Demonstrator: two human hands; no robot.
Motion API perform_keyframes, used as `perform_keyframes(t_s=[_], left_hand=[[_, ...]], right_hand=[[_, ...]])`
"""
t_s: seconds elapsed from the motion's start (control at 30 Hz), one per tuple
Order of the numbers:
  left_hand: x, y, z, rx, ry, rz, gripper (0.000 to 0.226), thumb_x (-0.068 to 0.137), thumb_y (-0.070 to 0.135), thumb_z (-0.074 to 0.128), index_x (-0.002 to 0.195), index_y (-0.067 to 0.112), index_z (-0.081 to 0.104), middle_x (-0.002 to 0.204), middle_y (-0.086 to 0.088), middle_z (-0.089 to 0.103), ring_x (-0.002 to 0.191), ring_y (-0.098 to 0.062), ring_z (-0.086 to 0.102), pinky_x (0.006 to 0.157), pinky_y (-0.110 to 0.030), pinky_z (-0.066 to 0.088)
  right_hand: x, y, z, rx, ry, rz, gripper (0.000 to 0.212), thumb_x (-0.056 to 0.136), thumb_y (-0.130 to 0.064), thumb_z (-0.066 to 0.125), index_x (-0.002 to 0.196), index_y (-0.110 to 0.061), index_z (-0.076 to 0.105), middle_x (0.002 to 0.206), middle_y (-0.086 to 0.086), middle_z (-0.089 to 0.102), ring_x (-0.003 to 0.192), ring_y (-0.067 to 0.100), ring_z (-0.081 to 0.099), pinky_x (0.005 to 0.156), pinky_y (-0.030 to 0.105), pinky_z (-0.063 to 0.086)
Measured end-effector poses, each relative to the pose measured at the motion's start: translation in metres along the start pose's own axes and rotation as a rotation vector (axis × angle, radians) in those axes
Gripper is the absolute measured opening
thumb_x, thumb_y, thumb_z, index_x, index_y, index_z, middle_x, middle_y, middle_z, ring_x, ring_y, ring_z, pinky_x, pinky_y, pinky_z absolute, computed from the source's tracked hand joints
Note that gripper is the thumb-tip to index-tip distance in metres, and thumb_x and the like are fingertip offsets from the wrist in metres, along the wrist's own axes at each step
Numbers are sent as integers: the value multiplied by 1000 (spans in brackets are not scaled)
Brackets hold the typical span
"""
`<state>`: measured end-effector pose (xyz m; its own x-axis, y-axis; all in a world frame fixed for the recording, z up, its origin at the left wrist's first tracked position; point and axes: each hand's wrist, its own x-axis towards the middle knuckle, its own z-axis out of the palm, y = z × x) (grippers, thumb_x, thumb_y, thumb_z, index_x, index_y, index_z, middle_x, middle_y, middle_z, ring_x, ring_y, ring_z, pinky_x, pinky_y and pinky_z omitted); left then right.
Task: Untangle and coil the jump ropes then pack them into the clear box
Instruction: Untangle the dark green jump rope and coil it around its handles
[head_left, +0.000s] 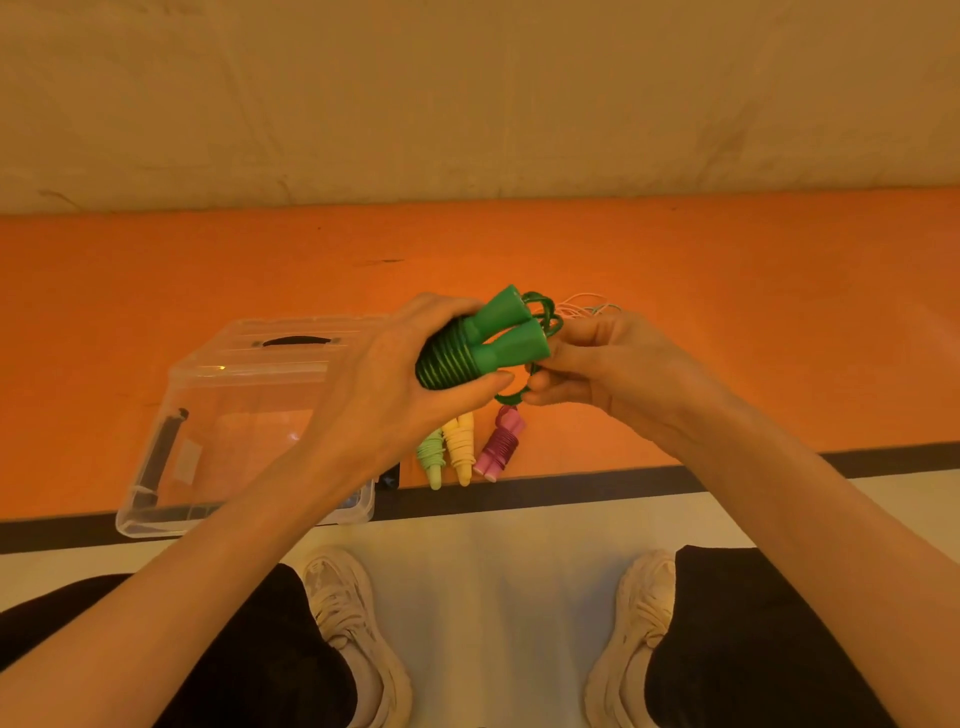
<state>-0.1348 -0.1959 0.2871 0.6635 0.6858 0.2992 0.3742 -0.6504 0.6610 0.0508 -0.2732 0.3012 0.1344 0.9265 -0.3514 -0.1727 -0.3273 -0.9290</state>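
Head view: left hand (415, 374) curled round dark green jump rope bundle (470, 348), 2 green plastic handles side by side, cord wound tight about them. Right hand (597, 364) pinching loose green cord end (511, 397) just below. Beneath, on orange floor (727, 312): light green, yellow and purple coiled ropes (465, 449). Clear plastic lidded box (234, 415) at left, beside them.

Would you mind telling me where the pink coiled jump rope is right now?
In the head view, the pink jump rope lies on the orange floor just right of centre, beside the yellow jump rope, below the right hand.
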Motion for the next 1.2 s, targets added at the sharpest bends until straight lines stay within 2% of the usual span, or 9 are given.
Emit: perform_keyframes(t_s=[0.1,0.17,0.3,0.4,0.63,0.77,0.87,1.03,1.2], left_hand=[[0,-1,1,62,-12,71,51,79,54,65,122,28,58,105,17,58,91,-1,55,73,-28,46],[0,-2,1,135,-4,119,51,80,56,62,122,28,57,106,16,57,88,-2,55,69,-28,47],[1,-4,-3,275,4,187,55,81,61,54,125,27,56,110,12,58,85,-9,59,58,-35,51],[1,-4,-1,370,-16,255,56,82,61,52,126,26,57,112,10,58,85,-9,58,54,-26,46],[0,-5,7,509,-61,359,57,81,60,51,130,31,47,111,6,59,84,-13,60,52,-34,48],[-2,-4,10,471,-89,266,57,80,64,47,126,31,54,108,8,59,88,-15,62,60,-35,48],[-5,-6,12,482,-122,225,60,79,67,43,121,27,59,105,9,61,85,-15,63,68,-32,42],[-5,-8,14,345,-126,85,59,75,72,46,116,31,56,101,18,55,89,-14,59,75,-38,47],[-6,-14,17,189,-58,-82,58,72,76,55,114,36,52,105,21,52,97,-11,53,71,-40,48]], right_hand=[[-1,-2,-2,147,-33,46,33,85,16,53,112,-3,54,81,16,68,71,23,69,80,38,59],[-3,-5,-3,193,-79,68,38,86,22,42,108,-7,54,89,19,66,78,28,68,87,43,56],[-3,-10,-4,255,-123,105,24,90,-1,41,103,-6,60,96,17,65,86,33,64,95,50,50],[-2,-10,-5,115,-67,116,23,85,-31,59,94,-10,64,90,13,67,87,33,66,87,51,55],[1,-4,-10,-179,48,103,19,96,-22,55,84,-16,68,83,3,69,74,16,68,72,33,59],[6,-1,-7,-480,344,-212,23,95,-24,57,76,-25,70,84,6,71,74,14,60,72,24,40],[10,-14,-22,-332,553,-430,26,98,-20,51,77,-19,66,80,0,70,75,10,66,72,25,51],[9,-14,-32,-20,517,-275,25,101,-21,48,85,-7,63,81,8,69,70,19,72,54,26,55],[14,-7,-27,138,299,-142,37,79,-45,67,93,-12,64,115,16,67,108,27,65,94,36,52]])
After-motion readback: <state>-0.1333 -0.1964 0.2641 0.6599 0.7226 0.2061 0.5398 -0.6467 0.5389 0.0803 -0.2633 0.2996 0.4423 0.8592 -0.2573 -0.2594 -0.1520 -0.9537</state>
